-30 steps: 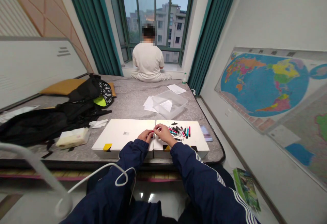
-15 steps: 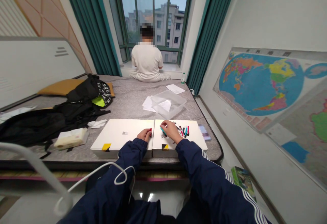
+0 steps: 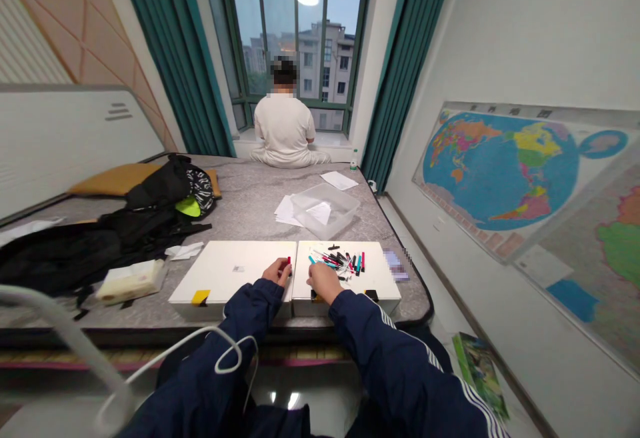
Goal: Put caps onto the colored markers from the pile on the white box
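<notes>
A window [image 3: 295,31] between teal curtains [image 3: 193,58] looks out on apartment blocks, and a large world map [image 3: 500,168] hangs on the right wall. Another person [image 3: 284,121] sits at the far end of a bed [image 3: 245,191], facing the window. On the bed lie a black backpack [image 3: 150,238], a clear plastic box [image 3: 325,210] with paper inside, loose sheets of paper [image 3: 286,210] and a tissue pack [image 3: 131,281].

Nearest are two white boards side by side, touching: the left board [image 3: 225,271] is bare but for a small label [image 3: 239,269], and the right board [image 3: 375,288] carries a loose pile of pen parts [image 3: 337,263] in black, teal and red. The left hand [image 3: 277,273] is clenched around a red-topped pen [image 3: 289,263] by the seam. The right hand [image 3: 324,282] lies curled just below the pile; I cannot tell whether it grasps anything. The label and the map's heading are unreadable.
</notes>
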`<state>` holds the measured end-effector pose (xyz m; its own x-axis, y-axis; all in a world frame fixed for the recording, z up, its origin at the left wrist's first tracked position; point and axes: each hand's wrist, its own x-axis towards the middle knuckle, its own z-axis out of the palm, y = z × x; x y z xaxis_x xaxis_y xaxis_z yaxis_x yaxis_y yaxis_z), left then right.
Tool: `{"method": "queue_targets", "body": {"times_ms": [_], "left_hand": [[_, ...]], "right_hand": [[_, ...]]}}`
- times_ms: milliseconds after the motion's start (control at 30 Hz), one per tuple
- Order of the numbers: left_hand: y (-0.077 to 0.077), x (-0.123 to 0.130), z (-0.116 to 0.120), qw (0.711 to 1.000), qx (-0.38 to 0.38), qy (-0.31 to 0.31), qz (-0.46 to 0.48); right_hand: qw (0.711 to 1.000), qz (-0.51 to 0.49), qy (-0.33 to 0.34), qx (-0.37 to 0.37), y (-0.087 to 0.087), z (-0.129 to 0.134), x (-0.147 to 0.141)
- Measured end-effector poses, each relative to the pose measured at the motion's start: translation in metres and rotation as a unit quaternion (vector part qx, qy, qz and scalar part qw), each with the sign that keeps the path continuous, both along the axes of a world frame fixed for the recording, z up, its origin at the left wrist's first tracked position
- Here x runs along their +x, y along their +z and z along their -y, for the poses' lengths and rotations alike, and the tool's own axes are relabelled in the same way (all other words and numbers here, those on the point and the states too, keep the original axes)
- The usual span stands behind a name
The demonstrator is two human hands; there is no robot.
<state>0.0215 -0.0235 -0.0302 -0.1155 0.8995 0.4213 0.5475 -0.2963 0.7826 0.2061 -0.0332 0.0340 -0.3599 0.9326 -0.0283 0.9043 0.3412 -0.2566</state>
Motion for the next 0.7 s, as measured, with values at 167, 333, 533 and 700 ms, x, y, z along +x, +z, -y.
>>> {"method": "queue_targets", "body": {"times_ms": [167,333,533,700], "left_hand": [[0.0,0.001,0.0,1.0,0.005,0.007,-0.014],[0.0,0.0,0.0,1.0,0.008,0.01,-0.016],[0.002,-0.001,0.001,1.0,0.017,-0.005,-0.009],[0.005,0.001,0.003,1.0,0.018,0.001,-0.016]], "right_hand": [[1.0,-0.001,0.005,-0.011,-0.005,-0.001,0.001],[0.999,-0.046,0.016,-0.009,-0.005,-0.003,0.003],[0.939,-0.343,-0.006,0.005,0.006,-0.018,-0.015],[0.885,-0.46,-0.071,-0.008,0.012,-0.028,-0.045]]}}
